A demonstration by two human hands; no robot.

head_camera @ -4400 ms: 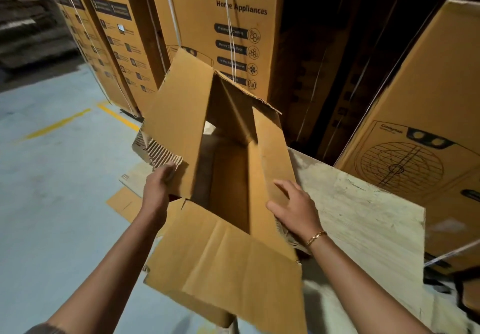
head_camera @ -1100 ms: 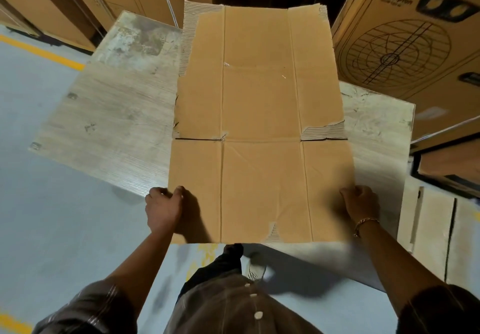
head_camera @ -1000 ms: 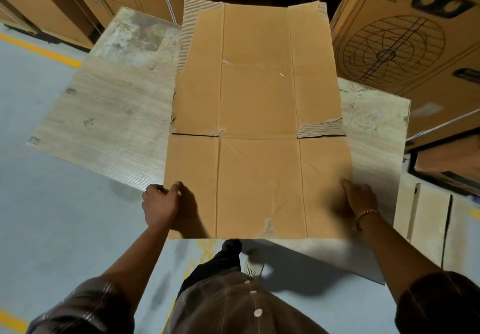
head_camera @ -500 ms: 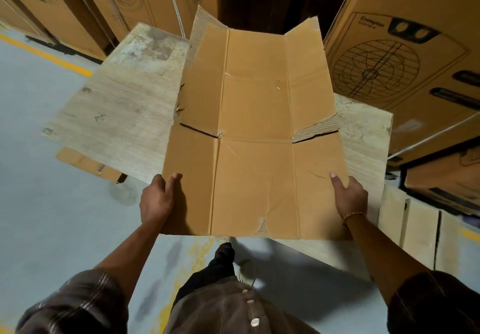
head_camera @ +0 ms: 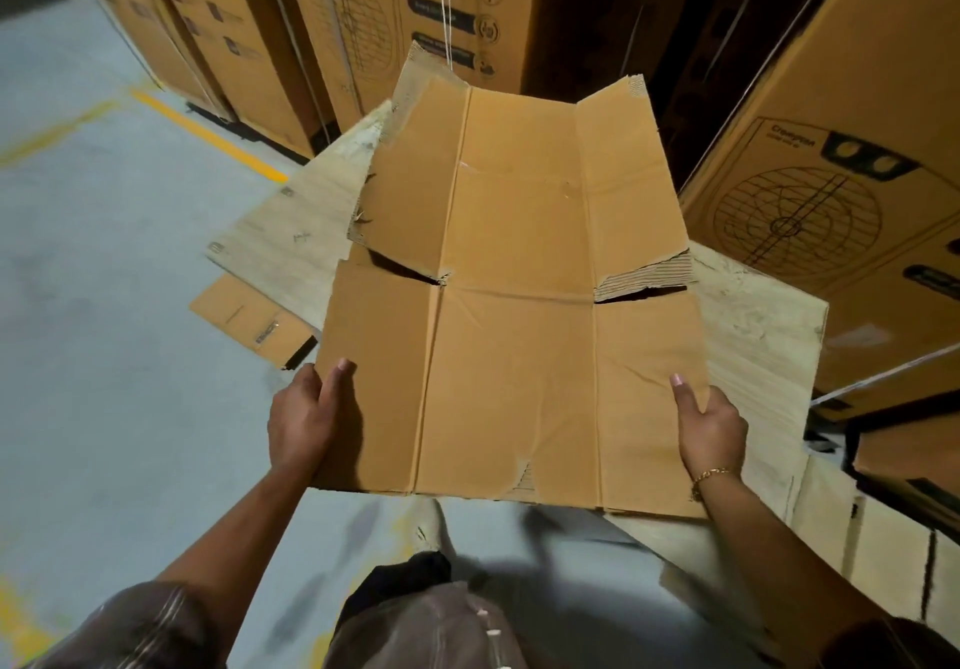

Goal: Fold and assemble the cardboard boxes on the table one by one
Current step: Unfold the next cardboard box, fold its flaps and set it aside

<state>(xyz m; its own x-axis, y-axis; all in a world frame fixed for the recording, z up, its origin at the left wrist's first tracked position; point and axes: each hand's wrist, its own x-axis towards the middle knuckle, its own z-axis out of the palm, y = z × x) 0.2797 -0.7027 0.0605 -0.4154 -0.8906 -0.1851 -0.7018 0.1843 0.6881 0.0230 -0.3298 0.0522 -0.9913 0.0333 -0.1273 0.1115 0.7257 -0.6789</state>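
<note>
**Over the table's near edge: one flat sheet in hand, no box formed yet**

Behind the table's far edge stand tall printed cartons (head_camera: 831,200), stacked close together; they look like stock, not part of the job. The table (head_camera: 769,346) is pale and scuffed and shows bare toward its left and right corners. Across its middle, lifted off the surface and jutting past the near edge, is the flattened box (head_camera: 514,315). It is creased into three long panels, with a slit on each side parting the far flaps from the near ones. The far side flaps tip up slightly; nothing else is bent. A smaller cardboard piece (head_camera: 249,322) lies on the floor by the table's left corner. The left hand (head_camera: 304,421) grips the sheet's near left edge, thumb on top and fingers hidden beneath. The right hand (head_camera: 711,426) grips the near right edge likewise. By my judgement this box is at its very start, with walls to raise and flaps to close. No finished box shows, and I cannot tell whether more blanks wait.
</note>
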